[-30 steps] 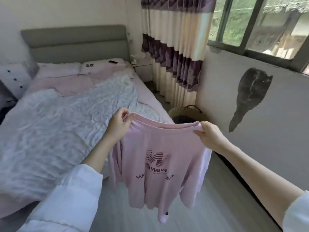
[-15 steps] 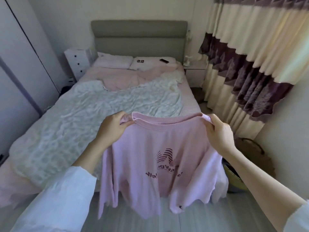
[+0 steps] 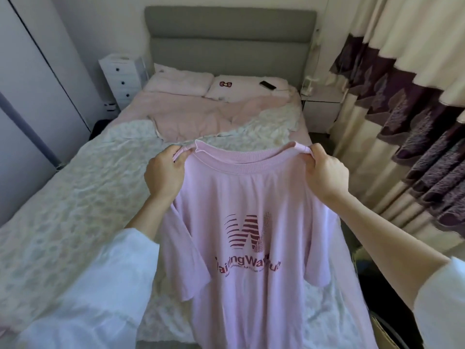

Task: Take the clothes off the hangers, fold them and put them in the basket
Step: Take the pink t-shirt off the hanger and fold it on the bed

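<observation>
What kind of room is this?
It looks like a bedroom. There is a bed with a grey headboard and pillows, a small white chest of drawers beside it, and long curtains on the right.

A pink T-shirt (image 3: 247, 210) hangs spread over the foot of the bed (image 3: 75, 197), held up by its shoulders — the left hand (image 3: 164, 172) pinches one shoulder seam beside the collar, the right hand (image 3: 324, 172) pinches the other. The shirt's dark red printed logo faces the camera, and its sleeves droop below the hands. Beyond the shirt, a crumpled white cover (image 3: 100, 172) lies over the bed, with a pink sheet (image 3: 196, 117) nearer the grey headboard (image 3: 230, 39). Two pillows (image 3: 181, 81) rest against the headboard — a dark phone (image 3: 267, 84) lies on one. A white drawer unit (image 3: 122, 76) stands left of the headboard; striped curtains (image 3: 415, 96) hang to the bed's right.
</observation>
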`<state>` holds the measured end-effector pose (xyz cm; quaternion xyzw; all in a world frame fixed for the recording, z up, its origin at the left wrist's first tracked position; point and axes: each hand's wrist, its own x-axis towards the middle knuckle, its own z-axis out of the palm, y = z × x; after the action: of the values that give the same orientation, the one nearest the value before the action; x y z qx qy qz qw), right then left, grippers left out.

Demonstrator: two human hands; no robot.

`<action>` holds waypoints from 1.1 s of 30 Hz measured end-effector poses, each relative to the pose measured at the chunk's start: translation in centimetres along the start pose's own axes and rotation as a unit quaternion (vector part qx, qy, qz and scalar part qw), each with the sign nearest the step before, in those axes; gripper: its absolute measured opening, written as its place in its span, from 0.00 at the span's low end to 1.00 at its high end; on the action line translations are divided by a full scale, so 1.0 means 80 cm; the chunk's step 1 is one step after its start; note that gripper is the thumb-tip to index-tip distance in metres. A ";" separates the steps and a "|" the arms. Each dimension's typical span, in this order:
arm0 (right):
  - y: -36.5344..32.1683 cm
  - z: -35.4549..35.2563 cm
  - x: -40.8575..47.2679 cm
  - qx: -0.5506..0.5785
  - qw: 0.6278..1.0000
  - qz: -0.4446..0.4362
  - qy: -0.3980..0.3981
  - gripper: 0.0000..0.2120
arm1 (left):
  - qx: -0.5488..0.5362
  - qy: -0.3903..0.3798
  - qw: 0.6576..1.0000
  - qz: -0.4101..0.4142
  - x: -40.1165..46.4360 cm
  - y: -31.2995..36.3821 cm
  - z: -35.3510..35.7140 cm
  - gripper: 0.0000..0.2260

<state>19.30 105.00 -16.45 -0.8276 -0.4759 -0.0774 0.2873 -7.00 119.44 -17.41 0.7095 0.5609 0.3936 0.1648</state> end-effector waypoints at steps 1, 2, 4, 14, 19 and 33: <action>-0.002 0.014 0.024 -0.004 1.000 0.007 0.005 0.12 | -0.001 0.007 1.000 -0.001 0.025 -0.002 0.016 0.16; -0.003 0.034 0.054 -0.012 1.000 0.016 0.005 0.12 | -0.002 0.006 1.000 0.000 0.055 -0.005 0.037 0.16; -0.002 0.071 0.103 -0.018 0.999 0.032 -0.013 0.11 | 0.011 -0.005 1.000 -0.006 0.101 -0.018 0.073 0.18; 0.067 0.315 0.194 -0.006 0.979 0.108 -0.172 0.15 | 0.108 -0.161 0.977 -0.094 0.190 -0.146 0.299 0.14; 0.137 0.386 0.144 0.001 0.942 0.185 -0.279 0.26 | 0.126 -0.282 0.929 -0.206 0.153 -0.195 0.371 0.26; 0.270 0.473 0.022 0.268 0.691 0.623 -0.252 0.11 | 0.150 -0.457 0.871 -0.097 0.006 -0.198 0.500 0.22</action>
<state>32.73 118.78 -55.57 -0.8106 0.0937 0.4612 0.3484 12.22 133.22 -53.39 0.7683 0.5411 -0.0816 0.3321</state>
